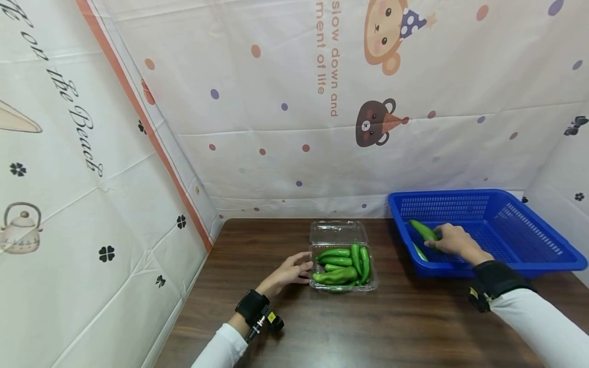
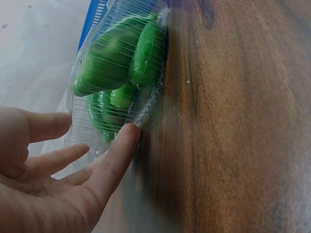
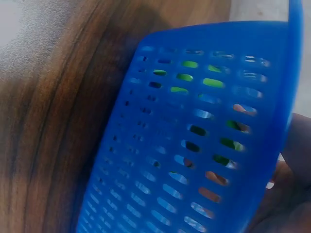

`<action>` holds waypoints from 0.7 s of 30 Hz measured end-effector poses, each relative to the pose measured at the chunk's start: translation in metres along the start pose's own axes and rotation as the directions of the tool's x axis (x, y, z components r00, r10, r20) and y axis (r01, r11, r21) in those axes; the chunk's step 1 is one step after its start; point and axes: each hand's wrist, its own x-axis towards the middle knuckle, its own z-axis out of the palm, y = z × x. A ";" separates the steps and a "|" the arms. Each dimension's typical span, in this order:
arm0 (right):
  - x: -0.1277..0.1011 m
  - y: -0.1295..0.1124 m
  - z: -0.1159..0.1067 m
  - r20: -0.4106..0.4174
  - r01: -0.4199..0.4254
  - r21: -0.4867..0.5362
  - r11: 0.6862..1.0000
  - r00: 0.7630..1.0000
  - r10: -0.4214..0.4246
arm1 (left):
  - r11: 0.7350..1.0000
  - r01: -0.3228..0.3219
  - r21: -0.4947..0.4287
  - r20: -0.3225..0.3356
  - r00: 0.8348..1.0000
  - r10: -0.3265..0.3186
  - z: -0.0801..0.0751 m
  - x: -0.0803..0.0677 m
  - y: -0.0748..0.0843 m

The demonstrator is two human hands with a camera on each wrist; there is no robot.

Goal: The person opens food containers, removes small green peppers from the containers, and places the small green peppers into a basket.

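Note:
A clear plastic clamshell box (image 1: 339, 232) lies with its lid folded back on the wooden table, several green peppers (image 1: 338, 276) inside. My left hand (image 1: 289, 273) rests at the box's left side, fingers extended; in the left wrist view its fingertips (image 2: 127, 133) are right at the ribbed wall. Inside the blue basket (image 1: 488, 197), my right hand (image 1: 455, 240) pinches a green pepper (image 1: 424, 231) by its near end. Another green pepper (image 1: 420, 253) lies beneath it at the basket's left wall. The right wrist view shows mostly basket wall, which hides much of the hand.
The basket stands on the right of the brown wooden table (image 1: 257, 240), its back rim near the printed curtain (image 1: 285, 168). Another white curtain (image 1: 115, 220) borders the table on the left. The basket's raised front and left walls surround the right hand.

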 end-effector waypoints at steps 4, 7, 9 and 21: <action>0.003 0.003 0.007 0.005 0.017 -0.012 1.000 1.000 -0.017 | 1.000 0.004 0.006 0.000 1.000 -0.004 0.000 0.000 0.000; 0.005 0.004 0.011 0.008 0.035 -0.026 0.999 0.999 -0.035 | 1.000 0.008 0.010 -0.006 1.000 -0.008 0.000 0.001 -0.001; 0.006 0.004 0.013 0.011 0.035 -0.028 0.999 0.999 -0.035 | 1.000 0.006 0.010 -0.010 1.000 -0.006 0.000 0.001 -0.001; 0.002 0.003 0.017 0.006 0.089 -0.062 0.994 0.996 -0.089 | 1.000 -0.001 0.012 -0.008 1.000 0.001 0.001 0.001 -0.001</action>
